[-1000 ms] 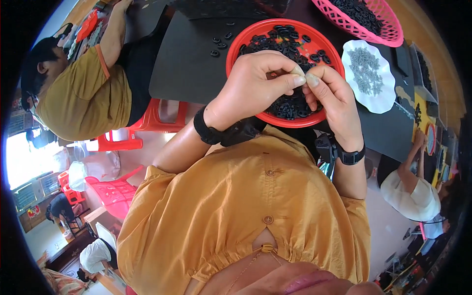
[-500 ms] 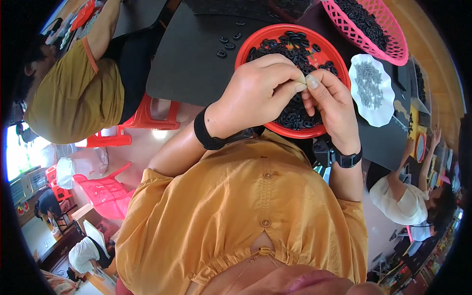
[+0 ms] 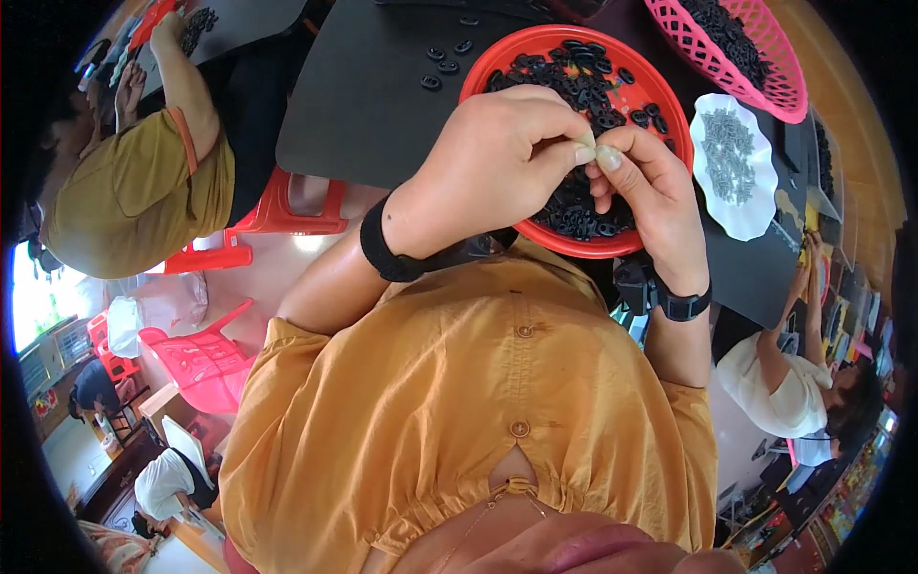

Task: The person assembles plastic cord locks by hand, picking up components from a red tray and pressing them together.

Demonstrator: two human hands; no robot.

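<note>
My left hand (image 3: 502,167) and my right hand (image 3: 650,191) meet above a round red tray (image 3: 488,55), both closed in a pinch with the fingertips touching. Whatever sits between the fingertips is too small or too hidden to make out. Under my hands the tray holds many small black oval pieces (image 3: 579,222) with holes in them. To the right of it stands a white wavy-edged dish (image 3: 758,206) of tiny grey, clear-looking parts (image 3: 729,158).
Several loose black pieces (image 3: 437,67) lie on the dark table (image 3: 344,124), left of the tray. A pink openwork basket (image 3: 789,67) of black pieces stands far right. Other people sit at left (image 3: 134,210) and right (image 3: 775,383). Red stools (image 3: 287,215) and a pink chair (image 3: 206,364) are at left.
My pinched hands stay together over the tray, with little shift. The tray, dish and basket sit slightly further right in view. The person at left has moved an arm.
</note>
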